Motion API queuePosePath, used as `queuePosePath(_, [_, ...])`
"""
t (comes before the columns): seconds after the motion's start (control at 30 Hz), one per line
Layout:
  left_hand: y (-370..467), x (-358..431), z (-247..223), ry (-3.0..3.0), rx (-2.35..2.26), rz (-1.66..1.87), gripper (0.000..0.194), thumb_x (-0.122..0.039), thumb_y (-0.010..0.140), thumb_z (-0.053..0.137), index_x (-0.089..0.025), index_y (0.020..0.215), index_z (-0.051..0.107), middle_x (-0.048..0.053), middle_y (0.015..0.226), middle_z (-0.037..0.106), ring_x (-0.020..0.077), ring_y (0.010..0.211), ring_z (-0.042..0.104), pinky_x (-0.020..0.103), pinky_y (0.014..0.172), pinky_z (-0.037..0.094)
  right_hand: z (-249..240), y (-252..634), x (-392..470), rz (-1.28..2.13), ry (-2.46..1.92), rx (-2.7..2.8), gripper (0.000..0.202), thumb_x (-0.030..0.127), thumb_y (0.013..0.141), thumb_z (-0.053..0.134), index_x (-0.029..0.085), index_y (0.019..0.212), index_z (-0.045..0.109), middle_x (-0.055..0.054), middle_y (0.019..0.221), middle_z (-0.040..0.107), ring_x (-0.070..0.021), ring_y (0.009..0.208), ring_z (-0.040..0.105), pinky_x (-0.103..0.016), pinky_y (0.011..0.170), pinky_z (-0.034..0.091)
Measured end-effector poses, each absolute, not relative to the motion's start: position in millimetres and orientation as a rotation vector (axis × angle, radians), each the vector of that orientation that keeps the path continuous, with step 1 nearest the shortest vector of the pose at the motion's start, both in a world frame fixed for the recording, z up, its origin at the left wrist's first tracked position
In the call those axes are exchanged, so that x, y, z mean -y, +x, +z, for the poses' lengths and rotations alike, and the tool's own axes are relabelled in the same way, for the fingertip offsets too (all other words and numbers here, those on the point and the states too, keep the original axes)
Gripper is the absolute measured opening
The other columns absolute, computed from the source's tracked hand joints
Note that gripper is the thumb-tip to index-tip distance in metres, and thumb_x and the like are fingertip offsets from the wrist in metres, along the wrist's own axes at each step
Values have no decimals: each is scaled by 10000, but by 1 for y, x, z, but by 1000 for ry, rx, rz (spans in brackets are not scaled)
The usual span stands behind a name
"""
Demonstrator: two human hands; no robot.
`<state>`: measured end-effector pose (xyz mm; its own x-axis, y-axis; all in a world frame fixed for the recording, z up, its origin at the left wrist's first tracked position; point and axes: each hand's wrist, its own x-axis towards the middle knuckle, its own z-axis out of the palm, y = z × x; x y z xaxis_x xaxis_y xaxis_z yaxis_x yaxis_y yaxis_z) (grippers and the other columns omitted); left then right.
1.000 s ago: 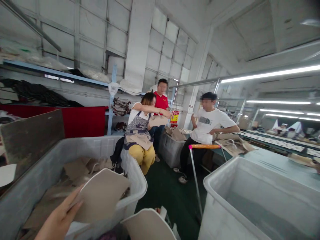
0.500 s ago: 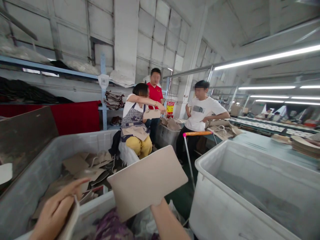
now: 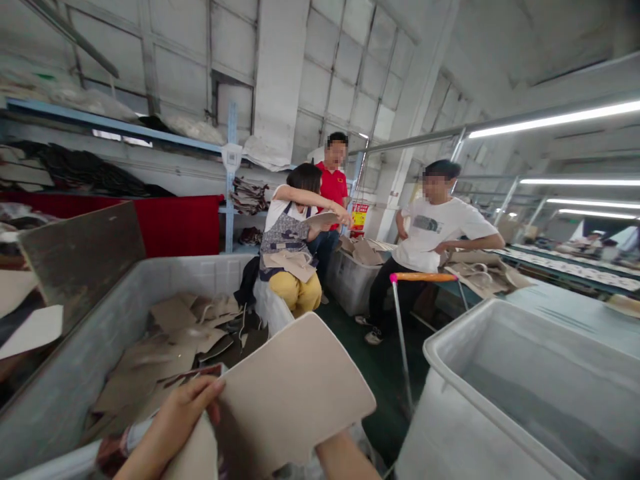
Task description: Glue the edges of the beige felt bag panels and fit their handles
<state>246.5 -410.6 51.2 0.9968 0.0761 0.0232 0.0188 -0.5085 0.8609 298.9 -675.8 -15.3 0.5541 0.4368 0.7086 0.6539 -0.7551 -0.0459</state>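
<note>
A flat beige panel (image 3: 295, 393) with rounded corners is held up at the lower middle. My right hand (image 3: 336, 448) is under its lower right edge; its fingers are hidden behind the panel. My left hand (image 3: 187, 413) is at the panel's left edge, with thumb and forefinger closed there. A second beige piece (image 3: 195, 453) hangs below my left hand, against its palm side. Behind my left hand is a large grey bin (image 3: 210, 267) holding beige and dark cut pieces (image 3: 145, 363).
Another grey bin (image 3: 430, 407) stands at right, beside an orange-topped metal frame (image 3: 425, 277). One person (image 3: 293, 233) sits handling a panel; two others (image 3: 333, 187) (image 3: 430, 230) stand behind. A brown board (image 3: 85, 247) leans at left.
My left hand has moved right to the panel's left edge, and its fingers have closed. The panel has shifted slightly down. The camera view has turned a little left.
</note>
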Motion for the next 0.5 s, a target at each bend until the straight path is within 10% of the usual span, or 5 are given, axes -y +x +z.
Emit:
queuePosePath(0.1, [240, 410, 71, 2180, -88, 176, 516, -663, 744, 463, -228, 481, 554, 48, 670, 689, 274, 805, 637, 324, 849, 396, 20, 328, 686, -1063, -2475, 902, 559, 169, 1000, 337, 155, 507, 601, -5, 597, 707, -29, 478, 639, -126, 600, 524])
queuePosePath(0.23, [233, 411, 85, 2312, -130, 247, 422, -575, 810, 424, -225, 683, 623, 13, 633, 653, 230, 708, 630, 294, 731, 396, 56, 341, 710, -492, -1943, 862, 626, 133, 998, 73, 141, 1066, 695, -171, 1029, 742, -131, 906, 730, -247, 694, 581])
queuePosePath(0.33, [231, 417, 87, 2460, -99, 287, 415, -532, 830, 403, -217, 843, 671, 28, 678, 675, 229, 693, 644, 291, 690, 394, 67, 321, 715, -123, -1760, 850, 412, 388, 1005, 342, 189, 1225, 628, -153, 1124, 719, -212, 969, 720, -364, 817, 592])
queuePosePath(0.5, [225, 429, 90, 2560, -111, 360, 421, -512, 842, 423, -223, 964, 704, 58, 757, 721, 239, 714, 675, 290, 700, 413, 63, 284, 678, -451, -2195, 995, 345, 448, 889, 579, 166, 1049, 697, -126, 968, 735, -286, 917, 703, -443, 839, 570])
